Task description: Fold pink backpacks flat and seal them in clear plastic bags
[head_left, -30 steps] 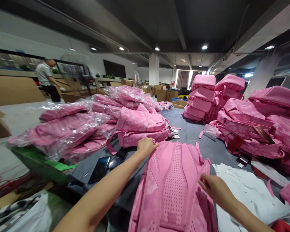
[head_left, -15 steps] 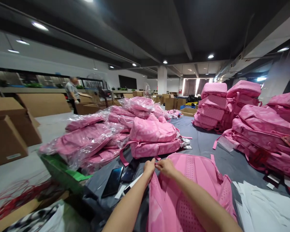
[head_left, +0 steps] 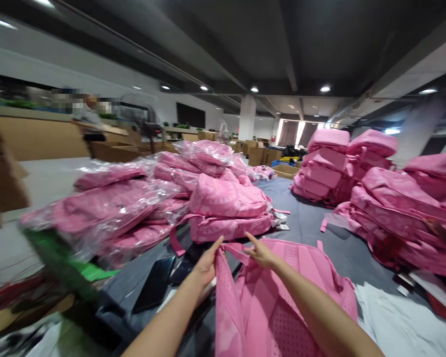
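- Left hand (head_left: 207, 266): bare, slender fingers.
- Right hand (head_left: 262, 253): bare, slim fingers.
- Left forearm (head_left: 167, 315): bare, smooth, narrow at the wrist.
- Right forearm (head_left: 315, 300): bare, tapering likewise.

bright lamps (head_left: 324, 89), dark ceiling (head_left: 230, 34), blurred edges

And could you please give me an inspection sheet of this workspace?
Surface: grey-covered table, creased in places.
Job's things: pink backpack, perforated back panel facing up.
Clutter: dark flat device, white sheets, plastic-bagged backpacks, stacked backpacks.
Hands: left hand grips the backpack's upper-left part; right hand is at a pink strap, its grip unclear.
Cables: red strands at lower left, too blurred to identify.
Surroundings: cartons, a fan and a blurred person in the background.
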### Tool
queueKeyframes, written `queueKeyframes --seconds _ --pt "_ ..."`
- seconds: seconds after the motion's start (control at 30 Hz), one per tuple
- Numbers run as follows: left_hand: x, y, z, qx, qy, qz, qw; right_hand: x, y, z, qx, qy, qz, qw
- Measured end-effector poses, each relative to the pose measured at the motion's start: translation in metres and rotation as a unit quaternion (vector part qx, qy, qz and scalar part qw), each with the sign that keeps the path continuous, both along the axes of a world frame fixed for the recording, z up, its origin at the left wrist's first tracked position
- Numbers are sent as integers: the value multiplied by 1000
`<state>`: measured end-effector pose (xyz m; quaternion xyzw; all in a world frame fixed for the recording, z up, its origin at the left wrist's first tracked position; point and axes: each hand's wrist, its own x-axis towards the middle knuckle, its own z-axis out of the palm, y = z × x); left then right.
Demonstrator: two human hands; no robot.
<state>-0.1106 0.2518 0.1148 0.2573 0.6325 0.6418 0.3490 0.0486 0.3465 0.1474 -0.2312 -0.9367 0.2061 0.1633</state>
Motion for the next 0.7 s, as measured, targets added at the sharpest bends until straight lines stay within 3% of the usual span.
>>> queueKeyframes --seconds 0.1,0.17,0.27,0.33,0.4,0.5,0.6,0.7 --pt "-9 -15 30 61 -35 -53 996 -23 2 26 8 3 -37 999" --pt "-9 -20 47 93 -10 -56 994 -26 6 49 31 13 -80 996" --pt "2 -22 65 122 40 -38 991 0 5 77 54 20 -90 994" --pt "16 -18 73 141 7 -36 989 32 -8 79 38 -6 -52 998" --pt "34 -10 78 154 -24 -56 986 68 -32 62 1 -42 -15 999" --pt "64 13 77 155 46 -132 978 122 -88 13 -89 -46 18 995" --pt "95 41 63 133 139 -190 963 169 -146 -29 -145 -38 7 989" --pt "121 62 40 111 191 -194 956 204 -178 -41 -153 -53 -38 986"
